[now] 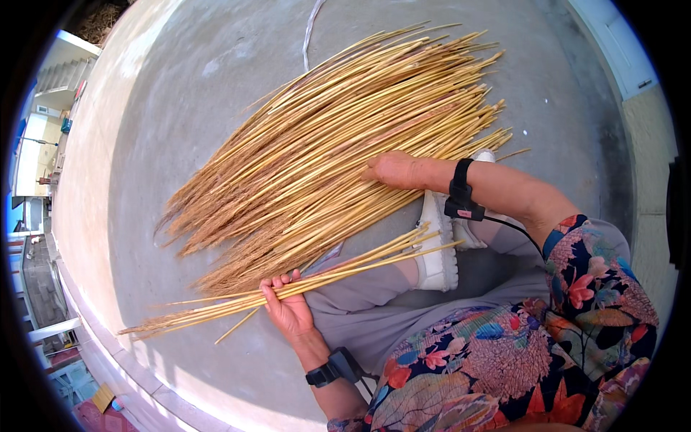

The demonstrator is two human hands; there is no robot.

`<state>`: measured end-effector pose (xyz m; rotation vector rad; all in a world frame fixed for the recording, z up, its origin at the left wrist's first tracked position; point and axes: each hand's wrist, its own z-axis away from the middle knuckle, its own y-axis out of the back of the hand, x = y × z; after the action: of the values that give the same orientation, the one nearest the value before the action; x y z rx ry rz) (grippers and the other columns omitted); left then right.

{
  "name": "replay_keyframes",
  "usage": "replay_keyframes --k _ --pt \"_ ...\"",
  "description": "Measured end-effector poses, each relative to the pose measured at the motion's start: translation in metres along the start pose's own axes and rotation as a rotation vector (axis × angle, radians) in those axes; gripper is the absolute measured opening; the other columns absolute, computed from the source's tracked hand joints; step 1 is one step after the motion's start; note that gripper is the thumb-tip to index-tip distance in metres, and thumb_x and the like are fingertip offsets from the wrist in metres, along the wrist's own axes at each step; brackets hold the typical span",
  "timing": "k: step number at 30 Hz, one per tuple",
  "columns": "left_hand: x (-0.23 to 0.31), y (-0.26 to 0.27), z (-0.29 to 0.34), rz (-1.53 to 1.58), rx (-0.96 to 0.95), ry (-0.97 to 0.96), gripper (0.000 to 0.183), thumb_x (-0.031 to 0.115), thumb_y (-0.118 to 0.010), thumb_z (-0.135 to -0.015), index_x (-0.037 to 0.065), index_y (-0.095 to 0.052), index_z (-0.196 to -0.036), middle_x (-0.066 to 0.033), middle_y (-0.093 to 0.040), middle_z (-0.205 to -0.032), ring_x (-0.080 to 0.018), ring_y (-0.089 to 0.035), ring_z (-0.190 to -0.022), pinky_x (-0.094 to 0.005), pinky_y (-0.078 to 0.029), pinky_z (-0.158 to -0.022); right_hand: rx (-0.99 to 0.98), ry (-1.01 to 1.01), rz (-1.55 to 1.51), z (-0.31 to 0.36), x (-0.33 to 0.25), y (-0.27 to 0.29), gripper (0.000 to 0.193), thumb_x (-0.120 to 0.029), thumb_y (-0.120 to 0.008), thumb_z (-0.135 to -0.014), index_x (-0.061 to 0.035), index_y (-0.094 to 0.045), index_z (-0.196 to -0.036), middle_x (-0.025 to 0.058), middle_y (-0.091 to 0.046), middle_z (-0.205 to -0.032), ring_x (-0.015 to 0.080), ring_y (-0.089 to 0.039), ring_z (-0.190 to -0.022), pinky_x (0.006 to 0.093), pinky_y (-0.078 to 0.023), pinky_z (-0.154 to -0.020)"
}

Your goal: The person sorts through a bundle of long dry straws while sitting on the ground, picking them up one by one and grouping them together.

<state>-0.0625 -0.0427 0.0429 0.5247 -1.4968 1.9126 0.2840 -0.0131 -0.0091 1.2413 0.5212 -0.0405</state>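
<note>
A wide pile of dried broomcorn stalks (pixel 345 129) lies fanned on the grey floor, yellow stems to the right and brown feathery heads to the lower left. In my left hand (pixel 289 308), fingers curled round it, is a thin bundle of the same stalks (pixel 360 266). That bundle slants across my lap, its stem ends near my shoe. My right hand (pixel 392 170) rests on the pile's near side with its fingers bent in against the stems. The fingertips are partly hidden there, where they pinch at stalks.
My white shoes (pixel 436 248) stand close to the pile's near edge. A pale strip of cord or plastic (pixel 311 36) runs along the floor behind the pile. A light blue door (pixel 622 50) is at the far right. Steps (pixel 63 75) and household items line the left side.
</note>
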Motion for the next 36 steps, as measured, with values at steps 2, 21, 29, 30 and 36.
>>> replay_keyframes --k 2,21,29,30,36 --pt "0.000 0.001 0.000 0.002 0.003 0.001 0.015 0.023 -0.050 -0.091 0.008 -0.048 -0.093 -0.0029 -0.048 -0.078 -0.0179 -0.051 -0.079 -0.0456 -0.046 -0.084 0.010 0.002 0.025 -0.006 0.008 0.008 0.032 -0.008 -0.050 -0.077 -0.0137 -0.059 -0.107 0.0117 -0.058 -0.094 0.0301 -0.055 -0.095 0.0388 -0.046 -0.079" --pt "0.003 -0.003 0.002 -0.005 0.029 0.013 0.014 0.023 -0.052 -0.090 0.009 -0.048 -0.093 -0.0029 -0.048 -0.079 -0.0178 -0.050 -0.078 -0.0456 -0.046 -0.084 0.041 -0.167 -0.240 -0.033 0.022 0.034 0.032 -0.007 -0.050 -0.079 -0.0114 -0.059 -0.109 0.0155 -0.059 -0.103 0.0341 -0.056 -0.096 0.0394 -0.045 -0.082" --pt "0.001 0.002 0.003 -0.005 0.028 0.007 0.014 0.023 -0.052 -0.090 0.010 -0.047 -0.093 -0.0026 -0.047 -0.078 -0.0177 -0.050 -0.079 -0.0453 -0.046 -0.084 -0.124 -0.068 -0.114 -0.013 -0.001 0.027 0.024 -0.007 -0.051 -0.077 -0.0079 -0.062 -0.098 0.0154 -0.059 -0.097 0.0328 -0.056 -0.095 0.0389 -0.046 -0.078" --pt "0.001 0.002 0.002 -0.004 0.025 0.009 0.014 0.023 -0.052 -0.090 0.010 -0.047 -0.093 -0.0026 -0.047 -0.078 -0.0177 -0.050 -0.079 -0.0452 -0.046 -0.084 -0.159 -0.005 -0.035 -0.009 -0.003 0.024 0.022 -0.008 -0.051 -0.077 -0.0077 -0.062 -0.096 0.0153 -0.058 -0.097 0.0330 -0.056 -0.094 0.0392 -0.046 -0.077" --pt "0.001 0.003 0.001 0.000 0.028 0.015 0.014 0.022 -0.052 -0.089 0.009 -0.047 -0.092 -0.0025 -0.047 -0.078 -0.0176 -0.049 -0.078 -0.0453 -0.046 -0.084 -0.169 0.037 0.015 0.010 -0.018 0.016 0.018 -0.007 -0.054 -0.073 -0.0067 -0.062 -0.089 0.0143 -0.054 -0.096 0.0325 -0.057 -0.089 0.0398 -0.047 -0.075"
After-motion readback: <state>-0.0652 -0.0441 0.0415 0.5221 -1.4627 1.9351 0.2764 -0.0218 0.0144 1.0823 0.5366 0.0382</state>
